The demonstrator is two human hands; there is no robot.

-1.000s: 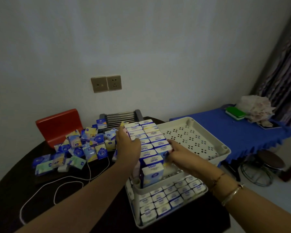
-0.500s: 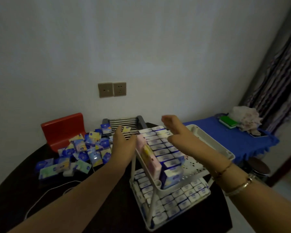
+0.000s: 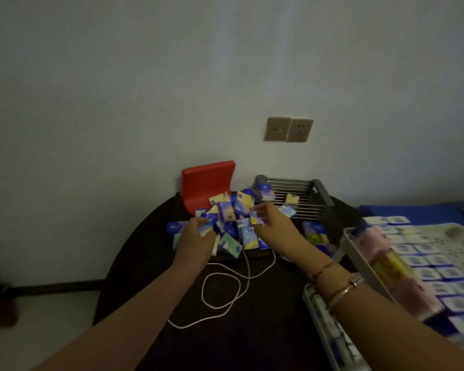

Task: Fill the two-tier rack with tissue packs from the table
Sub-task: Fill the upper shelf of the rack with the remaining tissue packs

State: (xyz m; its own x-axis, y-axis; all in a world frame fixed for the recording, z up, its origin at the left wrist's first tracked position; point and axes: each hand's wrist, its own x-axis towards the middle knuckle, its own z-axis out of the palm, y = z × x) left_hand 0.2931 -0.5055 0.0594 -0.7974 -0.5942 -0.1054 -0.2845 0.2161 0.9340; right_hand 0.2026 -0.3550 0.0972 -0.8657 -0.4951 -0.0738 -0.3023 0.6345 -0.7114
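Forearms reach in from the near edge, the right wrist wearing two thin bangles (image 3: 340, 286). Beside that wrist, at the near right, stands the two-tier rack (image 3: 359, 253), its top tray lined with rows of white-and-blue packs and a few pink and yellow ones along the left rim; the picture is blurred there. On the dark round desk (image 3: 134, 266) a loop of white cable (image 3: 220, 290) lies between the arms. Farther on, both hands are in the heap of tissue packs (image 3: 232, 228). The left hand (image 3: 196, 242) has its grip curled round a pack at the heap's near left side. The right hand (image 3: 272, 226) pinches a small pack between thumb and fingertips. Behind the heap stand a red plastic piece (image 3: 206, 180) and a grey wire rack (image 3: 300, 194) holding a couple of packs. Two wall sockets (image 3: 288, 129) sit above.
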